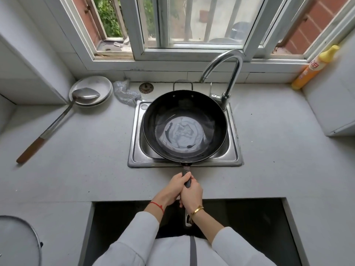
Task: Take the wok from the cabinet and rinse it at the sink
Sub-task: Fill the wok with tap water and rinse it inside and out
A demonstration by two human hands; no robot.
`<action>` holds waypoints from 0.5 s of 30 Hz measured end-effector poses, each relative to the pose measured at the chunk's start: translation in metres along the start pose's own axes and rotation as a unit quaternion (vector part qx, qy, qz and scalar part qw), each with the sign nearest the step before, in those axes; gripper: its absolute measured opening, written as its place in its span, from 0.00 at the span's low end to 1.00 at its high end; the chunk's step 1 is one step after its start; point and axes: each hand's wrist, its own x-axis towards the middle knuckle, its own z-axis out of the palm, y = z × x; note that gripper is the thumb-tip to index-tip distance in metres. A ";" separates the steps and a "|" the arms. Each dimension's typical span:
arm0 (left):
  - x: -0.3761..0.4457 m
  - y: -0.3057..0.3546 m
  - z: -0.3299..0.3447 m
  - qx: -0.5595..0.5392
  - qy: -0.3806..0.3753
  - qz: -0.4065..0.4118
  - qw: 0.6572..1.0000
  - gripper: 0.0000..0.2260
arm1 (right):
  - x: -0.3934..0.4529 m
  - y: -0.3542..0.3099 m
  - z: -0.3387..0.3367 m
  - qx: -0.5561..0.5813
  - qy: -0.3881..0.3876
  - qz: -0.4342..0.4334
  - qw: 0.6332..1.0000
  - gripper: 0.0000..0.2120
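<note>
A black wok [184,112] with a shallow pool of water in its bottom lies over the small steel sink [134,150], covering most of the basin. Its long dark handle [187,172] points toward me. My left hand [175,187] and my right hand [192,192] both grip that handle, left just ahead of right. The chrome gooseneck faucet [228,73] stands at the sink's back right, its spout above the wok's far rim. No water stream shows.
White plates [92,87] with a long metal spatula [57,121] sit at the left, a steel scourer [124,91] beside them. A yellow dish soap bottle [315,68] leans at the right wall. A pot lid [17,240] lies bottom left. The dark open cabinet [249,227] gapes below the counter.
</note>
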 end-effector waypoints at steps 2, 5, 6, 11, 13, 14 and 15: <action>0.003 0.000 -0.001 -0.003 0.000 -0.002 1.000 0.13 | 0.002 -0.001 -0.001 -0.004 -0.002 0.005 1.000 0.03; 0.006 0.002 -0.001 -0.004 0.000 -0.010 1.000 0.13 | 0.007 -0.001 0.000 -0.012 -0.009 0.011 1.000 0.03; 0.008 0.002 -0.001 -0.006 0.000 -0.012 1.000 0.13 | 0.008 -0.001 0.001 -0.014 -0.010 0.013 1.000 0.03; 0.014 -0.003 -0.005 -0.011 0.001 -0.016 1.000 0.13 | 0.012 0.003 0.007 -0.026 -0.009 0.025 0.999 0.05; 0.016 -0.003 -0.006 -0.012 -0.001 -0.017 1.000 0.13 | 0.014 0.005 0.008 -0.027 -0.007 0.026 0.999 0.05; 0.016 -0.003 -0.006 -0.011 0.000 -0.017 1.000 0.13 | 0.014 0.006 0.008 -0.023 -0.007 0.024 0.999 0.05; 0.017 -0.003 -0.007 -0.008 0.001 -0.018 1.000 0.13 | 0.015 0.006 0.008 -0.018 -0.008 0.023 1.000 0.05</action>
